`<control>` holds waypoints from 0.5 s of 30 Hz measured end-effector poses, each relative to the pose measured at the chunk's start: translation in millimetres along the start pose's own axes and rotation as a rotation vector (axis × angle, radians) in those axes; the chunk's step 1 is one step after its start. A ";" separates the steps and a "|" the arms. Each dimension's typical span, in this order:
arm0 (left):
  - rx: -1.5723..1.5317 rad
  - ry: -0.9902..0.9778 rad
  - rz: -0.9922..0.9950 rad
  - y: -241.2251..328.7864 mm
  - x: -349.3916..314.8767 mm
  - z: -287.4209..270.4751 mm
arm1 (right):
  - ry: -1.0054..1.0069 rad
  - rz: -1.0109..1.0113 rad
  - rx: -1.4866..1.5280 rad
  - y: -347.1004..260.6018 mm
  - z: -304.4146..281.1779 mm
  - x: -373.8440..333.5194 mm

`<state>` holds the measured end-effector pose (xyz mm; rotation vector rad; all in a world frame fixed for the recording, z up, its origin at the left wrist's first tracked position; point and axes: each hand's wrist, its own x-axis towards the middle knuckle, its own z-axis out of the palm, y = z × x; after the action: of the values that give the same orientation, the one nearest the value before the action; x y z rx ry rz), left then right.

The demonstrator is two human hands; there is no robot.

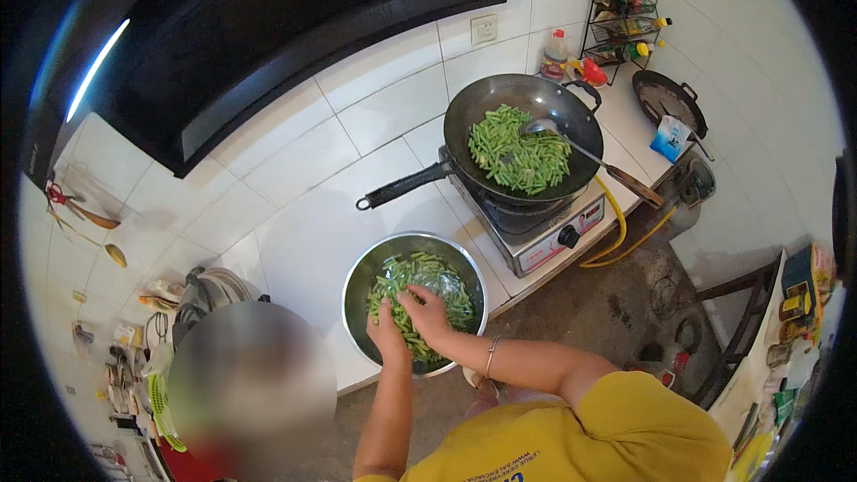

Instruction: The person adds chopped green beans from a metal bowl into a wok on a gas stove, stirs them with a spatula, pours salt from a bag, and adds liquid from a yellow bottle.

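Hands are working inside steel bowl point(357, 278) on the tabletop point(303, 241): left hand point(388, 332) and right hand point(426, 314) are each grasping cut green beans point(446, 290), fingers clenched around them.

Bright green cut beans point(420, 290) fill a silvery steel bowl point(357, 277). At two o'clock, more green in the black wok point(473, 107). White tiles point(295, 161), yellow hose point(616, 241).

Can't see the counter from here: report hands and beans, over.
Left hand and right hand both gathering cut green beans in steel bowl. Wok already part-filled. Nothing blocking.
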<state>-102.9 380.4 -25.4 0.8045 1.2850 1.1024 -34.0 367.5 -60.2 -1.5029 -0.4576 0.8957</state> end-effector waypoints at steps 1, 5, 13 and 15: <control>-0.018 0.015 -0.022 -8.5 4.8 -4.6 | -0.026 0.061 -0.001 8.1 2.0 2.0; -0.040 -0.003 -0.017 -2.0 0.1 -11.2 | -0.040 0.088 0.000 12.0 7.1 -8.9; -0.022 -0.146 0.236 101.3 1.9 55.7 | -0.054 -0.130 0.355 -95.2 13.7 29.6; -0.044 -0.191 0.341 133.8 1.2 89.3 | -0.022 -0.228 0.466 -145.2 5.0 42.3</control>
<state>-39.2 433.5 112.5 1.0960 0.9822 1.2826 20.6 424.8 68.8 -0.9949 -0.3940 0.7742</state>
